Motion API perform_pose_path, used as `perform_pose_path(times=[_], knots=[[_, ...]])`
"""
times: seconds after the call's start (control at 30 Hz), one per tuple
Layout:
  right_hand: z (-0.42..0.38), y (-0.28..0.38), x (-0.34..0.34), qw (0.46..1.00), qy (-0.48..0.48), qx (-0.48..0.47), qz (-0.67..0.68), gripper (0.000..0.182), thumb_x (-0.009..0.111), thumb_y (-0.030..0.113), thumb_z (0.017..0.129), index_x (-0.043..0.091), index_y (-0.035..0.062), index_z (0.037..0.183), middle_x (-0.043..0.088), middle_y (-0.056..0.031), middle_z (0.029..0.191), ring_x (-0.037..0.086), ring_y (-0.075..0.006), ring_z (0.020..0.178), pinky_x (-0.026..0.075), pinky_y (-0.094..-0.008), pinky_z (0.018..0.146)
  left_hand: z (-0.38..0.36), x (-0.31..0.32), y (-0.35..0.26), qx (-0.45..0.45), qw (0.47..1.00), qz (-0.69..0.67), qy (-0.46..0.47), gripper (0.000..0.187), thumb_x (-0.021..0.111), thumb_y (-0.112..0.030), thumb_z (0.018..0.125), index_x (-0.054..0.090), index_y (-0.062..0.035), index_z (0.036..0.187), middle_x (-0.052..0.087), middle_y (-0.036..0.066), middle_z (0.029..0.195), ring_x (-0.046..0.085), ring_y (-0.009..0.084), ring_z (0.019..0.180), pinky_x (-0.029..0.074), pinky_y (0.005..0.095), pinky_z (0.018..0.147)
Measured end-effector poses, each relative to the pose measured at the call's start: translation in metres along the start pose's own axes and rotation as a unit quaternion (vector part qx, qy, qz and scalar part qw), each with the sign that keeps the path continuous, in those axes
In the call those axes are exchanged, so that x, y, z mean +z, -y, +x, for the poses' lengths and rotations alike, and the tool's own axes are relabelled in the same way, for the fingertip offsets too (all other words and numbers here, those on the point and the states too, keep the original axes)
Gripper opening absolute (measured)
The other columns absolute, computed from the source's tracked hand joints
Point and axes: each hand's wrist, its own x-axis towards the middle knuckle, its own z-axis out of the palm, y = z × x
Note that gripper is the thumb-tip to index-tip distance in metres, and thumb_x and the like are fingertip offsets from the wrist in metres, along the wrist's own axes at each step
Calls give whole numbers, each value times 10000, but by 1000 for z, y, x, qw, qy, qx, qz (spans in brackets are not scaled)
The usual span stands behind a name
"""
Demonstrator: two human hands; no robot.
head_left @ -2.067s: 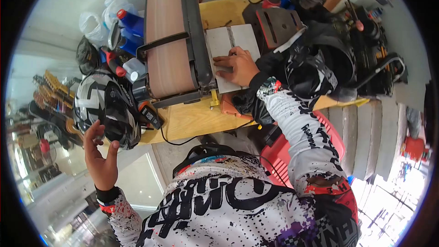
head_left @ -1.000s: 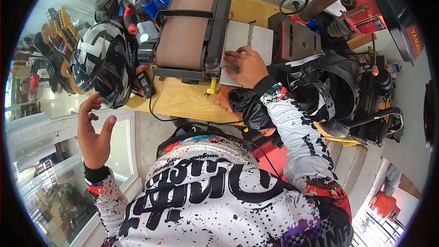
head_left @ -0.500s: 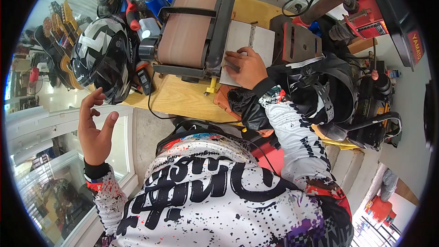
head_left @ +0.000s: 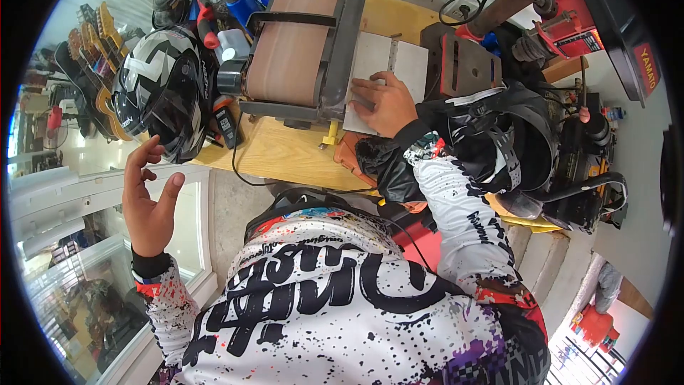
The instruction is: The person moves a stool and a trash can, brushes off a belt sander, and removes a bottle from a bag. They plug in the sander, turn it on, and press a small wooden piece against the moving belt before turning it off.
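My right hand (head_left: 388, 105) rests beside the belt sander (head_left: 288, 50), over a pale flat plate (head_left: 410, 64). Its bent fingers are closed around a small dark grey piece (head_left: 363, 102), whose kind I cannot make out. The sander's wide brown belt runs away from me, with a black bar across it. My left hand (head_left: 152, 203) is raised in the air at the left, fingers apart and nothing in it. Just beyond its fingertips sits a black, white and grey motorcycle helmet (head_left: 153, 78).
A wooden bench (head_left: 278, 153) carries the sander, a handheld meter (head_left: 225, 127) and several bottles. At the right are a black face shield (head_left: 527, 139) and a red drill press (head_left: 570, 28). A black cable (head_left: 246, 180) hangs along the bench's front edge. Guitars (head_left: 92, 64) stand far left.
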Motion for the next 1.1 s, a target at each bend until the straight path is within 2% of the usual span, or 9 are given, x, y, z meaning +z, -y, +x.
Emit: perform_pose_path(times=[0.07, 0.13, 0.23, 0.67, 0.73, 1.1], knots=[[2, -1, -1, 1000, -3, -5, 1, 316, 686, 306, 819, 756, 109, 1056, 712, 13, 1168, 574, -270, 1101, 486, -409, 885, 1, 0, -1, 4, 1000, 1, -3, 562, 711, -161, 885, 494, -50, 1391, 572, 68, 1255, 514, 148, 1135, 374, 284, 925], [3, 0, -2, 1000, 5, 2, 1, 305, 688, 300, 811, 759, 122, 1048, 715, 16, 1157, 575, -271, 1101, 488, -411, 879, 1, 2, -5, 12, 1000, -10, -22, 562, 753, -136, 845, 533, -66, 1358, 598, 57, 1195, 525, 148, 1058, 390, 281, 852], [3, 1, -3, 1000, 5, 8, -2, 296, 690, 298, 805, 762, 136, 1042, 716, 20, 1153, 575, -263, 1101, 491, -412, 870, 2, 1, -5, 18, 1000, -9, -22, 560, 752, -137, 845, 535, -71, 1357, 598, 53, 1197, 524, 144, 1054, 389, 276, 849], [6, -10, -1, 1000, -16, -12, -9, 276, 685, 323, 804, 772, 147, 998, 713, 54, 1149, 581, -229, 1053, 488, -403, 848, 3, 4, -6, 24, 1000, -5, -13, 553, 751, -175, 858, 535, -63, 1355, 596, 66, 1194, 532, 152, 1088, 396, 292, 863], [7, -12, -2, 1000, -1, -18, -19, 268, 678, 319, 809, 773, 150, 995, 715, 62, 1138, 579, -220, 1047, 481, -405, 840, 2, 1, -5, 16, 1000, 2, 6, 558, 708, -141, 880, 499, -47, 1389, 567, 68, 1252, 511, 144, 1132, 375, 284, 922], [7, -7, -4, 999, -14, -10, -40, 248, 667, 317, 824, 778, 163, 985, 719, 71, 1120, 578, -201, 1038, 468, -393, 844, 3, 2, -6, 16, 1000, 1, 4, 555, 713, -149, 878, 507, -55, 1384, 568, 64, 1241, 506, 154, 1096, 376, 291, 921]])
